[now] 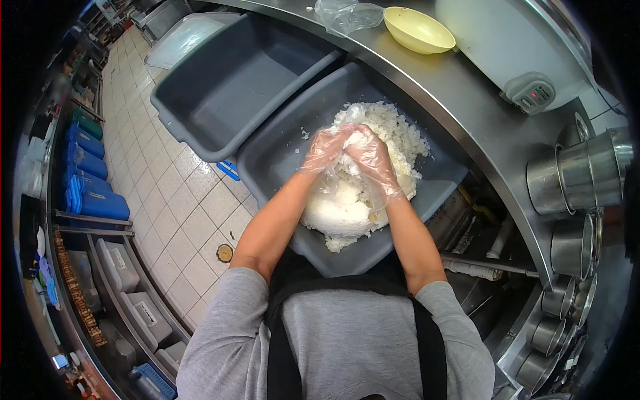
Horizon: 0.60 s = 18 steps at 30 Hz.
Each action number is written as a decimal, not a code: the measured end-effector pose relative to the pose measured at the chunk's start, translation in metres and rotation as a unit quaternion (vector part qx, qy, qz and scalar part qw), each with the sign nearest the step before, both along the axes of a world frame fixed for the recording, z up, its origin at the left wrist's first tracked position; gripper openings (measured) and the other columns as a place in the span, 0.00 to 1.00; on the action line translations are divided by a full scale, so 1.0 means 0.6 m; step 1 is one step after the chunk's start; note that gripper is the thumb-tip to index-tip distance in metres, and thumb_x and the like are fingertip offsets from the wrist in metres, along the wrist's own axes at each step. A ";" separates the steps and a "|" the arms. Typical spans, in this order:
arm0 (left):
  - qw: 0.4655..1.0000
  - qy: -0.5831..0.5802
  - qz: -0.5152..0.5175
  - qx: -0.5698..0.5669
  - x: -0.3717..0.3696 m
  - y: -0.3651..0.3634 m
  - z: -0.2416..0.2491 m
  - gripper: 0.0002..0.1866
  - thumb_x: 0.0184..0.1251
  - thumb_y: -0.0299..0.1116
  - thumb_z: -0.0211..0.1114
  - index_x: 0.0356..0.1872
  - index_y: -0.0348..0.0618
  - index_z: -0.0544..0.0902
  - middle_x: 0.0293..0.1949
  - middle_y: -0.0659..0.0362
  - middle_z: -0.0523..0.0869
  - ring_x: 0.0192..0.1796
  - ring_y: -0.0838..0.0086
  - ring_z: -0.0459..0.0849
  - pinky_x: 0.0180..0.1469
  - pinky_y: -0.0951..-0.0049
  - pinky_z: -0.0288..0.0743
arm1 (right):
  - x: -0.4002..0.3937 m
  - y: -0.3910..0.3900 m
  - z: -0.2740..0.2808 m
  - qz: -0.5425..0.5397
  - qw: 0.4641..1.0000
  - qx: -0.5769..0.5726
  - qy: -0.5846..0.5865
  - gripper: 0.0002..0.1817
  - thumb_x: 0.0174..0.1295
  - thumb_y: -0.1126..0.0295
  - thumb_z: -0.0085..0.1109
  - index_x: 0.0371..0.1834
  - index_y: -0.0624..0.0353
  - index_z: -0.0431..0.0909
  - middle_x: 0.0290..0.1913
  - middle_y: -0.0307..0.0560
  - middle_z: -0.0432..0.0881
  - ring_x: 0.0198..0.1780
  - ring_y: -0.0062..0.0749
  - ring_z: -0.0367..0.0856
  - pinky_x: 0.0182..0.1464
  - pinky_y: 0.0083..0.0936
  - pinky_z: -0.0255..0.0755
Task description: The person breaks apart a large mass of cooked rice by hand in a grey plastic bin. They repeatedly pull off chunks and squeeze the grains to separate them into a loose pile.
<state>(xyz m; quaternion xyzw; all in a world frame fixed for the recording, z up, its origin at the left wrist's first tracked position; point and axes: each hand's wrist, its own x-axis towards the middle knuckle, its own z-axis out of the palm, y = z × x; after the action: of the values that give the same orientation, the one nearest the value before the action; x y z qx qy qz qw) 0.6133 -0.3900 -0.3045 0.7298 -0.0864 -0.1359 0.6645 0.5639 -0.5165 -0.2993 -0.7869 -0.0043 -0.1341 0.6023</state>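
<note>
A large mound of cooked white rice [337, 212] lies in a grey plastic tub [270, 157] in front of me. My left hand [327, 148] and my right hand [371, 159], both in clear plastic gloves, meet above the middle of the mound. Their fingers curl inward around a white clump of rice that shows between them. Part of the clump is hidden by the fingers. Looser grains spread toward the tub's far right side, and a smooth, rounded mass sits nearer to me.
A second grey tub [230, 73] stands to the left, with a bare bottom. Along the right runs a steel counter [427, 87] with a yellow bowl [419, 31], a plastic bag [348, 16] and a white appliance [507, 40]. Metal pots [577, 170] stand at right; blue bins [97, 193] at left.
</note>
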 end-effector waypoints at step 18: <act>0.863 0.349 -0.047 -0.361 -0.001 0.021 0.005 0.23 0.65 0.60 0.55 0.49 0.54 0.78 0.40 0.63 0.82 0.42 0.70 0.80 0.46 0.58 0.75 | -0.016 0.015 0.034 0.132 0.990 0.044 0.028 0.34 0.65 0.70 0.51 0.73 0.61 0.48 0.66 0.55 0.67 0.65 0.37 0.68 0.67 0.30 0.62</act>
<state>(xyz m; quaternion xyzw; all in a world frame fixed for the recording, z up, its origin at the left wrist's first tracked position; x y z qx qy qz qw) 0.6125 -0.3776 -0.3015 0.3387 0.0738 -0.3721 0.8610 0.5543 -0.5077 -0.2787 -0.7558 -0.0852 -0.0320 0.6484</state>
